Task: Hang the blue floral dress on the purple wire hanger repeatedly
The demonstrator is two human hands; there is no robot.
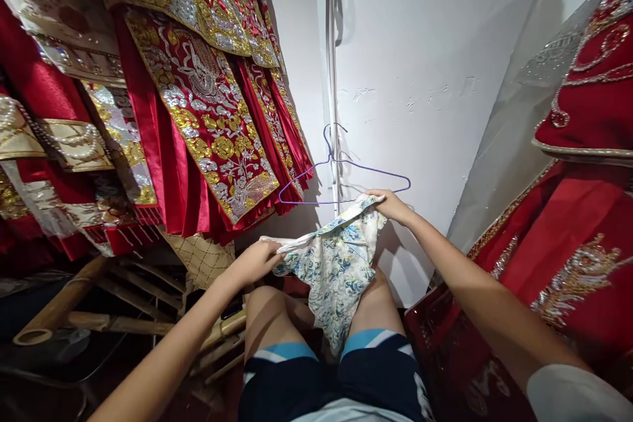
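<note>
Left hand (254,260) and right hand (391,206) are each clamped on the floral garment (341,270), pinching opposite ends of its top edge; from my end of the feed, I read that wide spacing as a way to stretch the edge and let the cloth drop freely. Biggest in my view is the white wall (420,39). Toward its left edge hangs a red embroidered outfit (217,138), raised, I suppose, so that the heavy gold and silver work lies flat and the pleats fall without creasing. Toward the wall's right edge I see a red beaded outfit (593,112), with clear plastic sheeting (524,102) beside it that I take for a dust cover. Bamboo furniture (99,322) sits low, beneath the left outfit's hem, half lost in shadow. Down the wall runs a slim white pole (331,33). The floral garment hangs over the person's thighs (376,303), its top edge slanting up from left corner to right, its lower tip dropping between the legs; seeing no other support, I judge that both grips carry its weight. Smallest is the purple hanger (316,202), upright by the pole, its lower edge partly hidden behind the garment's right corner; whether they touch, or what the hook catches on, I cannot tell
</note>
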